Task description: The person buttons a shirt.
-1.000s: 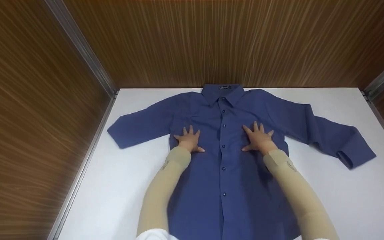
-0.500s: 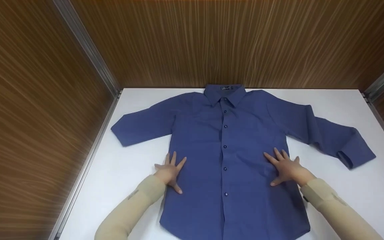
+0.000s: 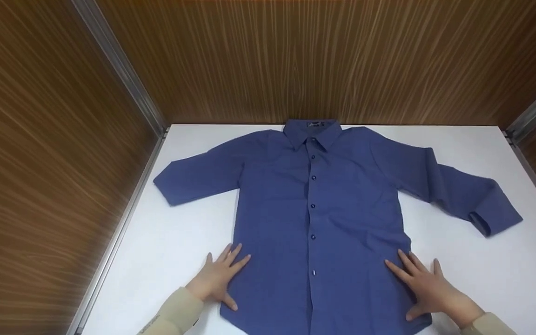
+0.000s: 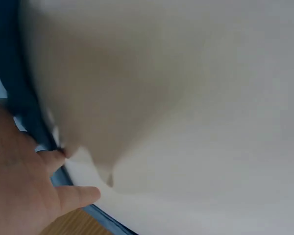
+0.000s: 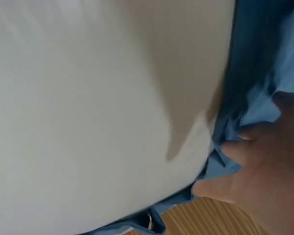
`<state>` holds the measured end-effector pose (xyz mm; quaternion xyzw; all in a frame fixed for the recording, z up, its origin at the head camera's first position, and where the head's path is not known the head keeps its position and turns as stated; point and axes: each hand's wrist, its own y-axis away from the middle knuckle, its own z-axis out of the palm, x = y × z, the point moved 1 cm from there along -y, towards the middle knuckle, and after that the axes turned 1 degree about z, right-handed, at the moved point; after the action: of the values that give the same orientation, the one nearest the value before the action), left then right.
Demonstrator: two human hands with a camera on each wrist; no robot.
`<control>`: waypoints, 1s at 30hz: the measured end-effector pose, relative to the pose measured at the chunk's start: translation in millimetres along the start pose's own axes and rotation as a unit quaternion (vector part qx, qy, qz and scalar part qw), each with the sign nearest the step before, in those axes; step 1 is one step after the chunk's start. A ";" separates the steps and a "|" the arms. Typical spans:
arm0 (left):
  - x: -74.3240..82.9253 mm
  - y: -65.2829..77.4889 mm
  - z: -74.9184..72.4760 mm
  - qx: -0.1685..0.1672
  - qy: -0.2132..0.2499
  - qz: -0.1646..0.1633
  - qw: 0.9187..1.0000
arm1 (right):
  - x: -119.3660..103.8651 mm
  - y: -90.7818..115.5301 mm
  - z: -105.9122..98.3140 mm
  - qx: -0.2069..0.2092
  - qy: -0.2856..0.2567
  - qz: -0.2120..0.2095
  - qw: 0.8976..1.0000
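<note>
A dark blue button-up shirt (image 3: 277, 223) lies front side up, its collar (image 3: 312, 132) at the far edge of the table. Near the shirt's lower left edge, my left hand (image 3: 217, 277) has its fingers spread, the fingertips over the cloth. My right hand (image 3: 431, 288) lies likewise at the lower right edge, fingers apart on the fabric. Beside the left hand (image 4: 24, 181), the left wrist view has the shirt's side edge (image 4: 19, 73). In the right wrist view the shirt edge (image 5: 245, 73) is creased next to the right hand (image 5: 259, 166).
The white table (image 3: 170, 246) carries the shirt. The left sleeve (image 3: 198, 177) has a pointed end; the right sleeve (image 3: 468, 190) is creased, its cuff bent. Wood-grain panels stand at the back (image 3: 324, 56) and left (image 3: 40, 163), with a metal strip (image 3: 119, 70) in the corner.
Both hands have slid from the chest of the shirt down and outward to its lower side edges. A small bulge has formed at the shirt's right side. The sleeves stay in place.
</note>
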<state>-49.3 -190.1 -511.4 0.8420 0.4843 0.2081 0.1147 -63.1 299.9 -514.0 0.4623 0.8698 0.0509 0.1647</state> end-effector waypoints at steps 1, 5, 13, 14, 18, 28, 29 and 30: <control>-1.0 2.2 1.4 0.004 -0.004 0.002 1.000 | -0.2 2.6 1.9 -0.011 0.004 0.005 1.000; -2.6 8.4 4.6 0.011 -0.004 0.000 1.000 | 0.3 8.4 4.4 -0.025 0.006 0.029 0.999; 13.6 24.5 9.1 -0.002 -0.003 -0.002 1.000 | -19.0 24.4 5.5 -0.008 -0.021 0.014 1.000; 16.3 27.0 10.7 -0.006 -0.003 0.002 1.000 | -22.6 27.3 6.4 -0.013 -0.027 0.008 1.000; 21.4 32.5 16.5 -0.016 0.019 0.003 1.000 | -31.4 34.9 9.5 -0.045 -0.035 0.002 0.998; 18.8 28.7 18.3 -0.012 0.034 -0.011 0.999 | -32.0 33.2 12.7 -0.059 -0.003 0.031 0.998; 18.8 29.1 17.6 -0.010 0.037 -0.011 0.999 | -32.6 33.1 12.4 -0.058 -0.002 0.032 0.998; 18.7 29.7 16.7 -0.008 0.038 -0.012 0.999 | -33.2 33.0 12.0 -0.057 -0.001 0.033 0.998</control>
<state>-10.4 -188.8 -510.1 0.8267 0.4964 0.2429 0.1055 -15.9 290.5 -509.4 0.4802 0.8498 0.1055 0.1903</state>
